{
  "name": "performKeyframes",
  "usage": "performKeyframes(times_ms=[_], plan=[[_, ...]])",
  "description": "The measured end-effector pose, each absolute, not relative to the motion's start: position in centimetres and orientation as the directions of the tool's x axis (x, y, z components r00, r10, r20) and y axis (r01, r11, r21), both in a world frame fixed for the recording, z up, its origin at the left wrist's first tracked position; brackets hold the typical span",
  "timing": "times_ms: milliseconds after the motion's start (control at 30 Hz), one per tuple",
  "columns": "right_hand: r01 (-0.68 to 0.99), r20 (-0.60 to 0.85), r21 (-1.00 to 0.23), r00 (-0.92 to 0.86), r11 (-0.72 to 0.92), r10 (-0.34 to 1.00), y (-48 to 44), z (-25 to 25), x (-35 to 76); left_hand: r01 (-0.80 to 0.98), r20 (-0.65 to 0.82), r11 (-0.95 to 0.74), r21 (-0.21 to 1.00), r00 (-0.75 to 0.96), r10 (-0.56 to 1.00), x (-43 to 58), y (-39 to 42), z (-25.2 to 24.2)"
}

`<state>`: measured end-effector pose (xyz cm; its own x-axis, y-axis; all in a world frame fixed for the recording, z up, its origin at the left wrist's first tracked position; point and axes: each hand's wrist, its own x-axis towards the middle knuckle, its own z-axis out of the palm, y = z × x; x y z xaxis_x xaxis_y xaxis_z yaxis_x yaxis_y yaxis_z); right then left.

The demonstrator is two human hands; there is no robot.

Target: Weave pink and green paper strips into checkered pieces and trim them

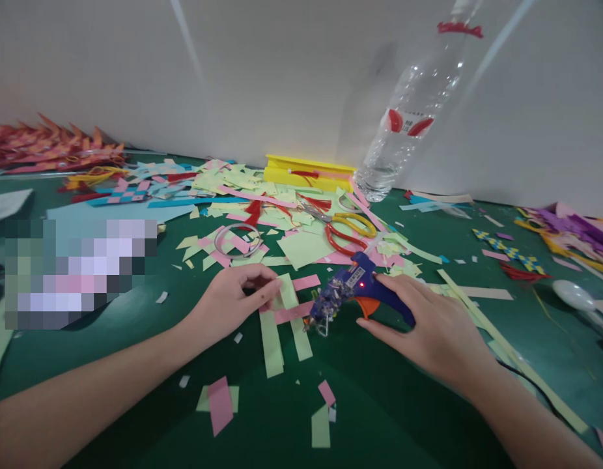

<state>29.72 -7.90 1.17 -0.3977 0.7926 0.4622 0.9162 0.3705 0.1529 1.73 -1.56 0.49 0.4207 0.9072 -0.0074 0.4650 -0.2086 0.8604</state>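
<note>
My left hand [236,293] rests on the green table, its fingers pinched on the left edge of a small weave of green and pink paper strips [288,312]. My right hand [431,329] is wrapped round the handle of a blue glue gun [363,290] with an orange trigger. A small red light glows on the gun. Its nozzle points left and down, almost touching a pink strip of the weave.
Red and yellow scissors [345,234] lie behind the gun among several paper scraps. A clear plastic bottle [409,114] leans by the wall beside a yellow box [308,172]. A tape ring [236,241] lies left of the scissors. A white spoon [572,296] lies at right.
</note>
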Motion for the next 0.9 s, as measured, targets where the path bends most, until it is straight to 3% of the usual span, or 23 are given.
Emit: performKeyframes(times_ms=[367, 767, 900], plan=[[0.915, 0.522, 0.181, -0.401, 0.362, 0.753, -6.9, 2.3, 31.7, 0.469, 0.086, -0.325, 0.822, 0.462, 0.883, 1.7, -1.9, 0.5], [0.984, 0.555, 0.065, -0.173, 0.165, 0.814, -4.3, 1.5, 36.4, 0.427, 0.297, -0.647, 0.631, 0.638, 0.71, 1.6, -2.4, -0.1], [0.997, 0.548, 0.029, -0.079, 0.076, 0.833, -3.8, 2.0, 38.0, 0.392, 0.356, -0.764, 0.513, 0.712, 0.605, 1.8, -2.6, 0.0]])
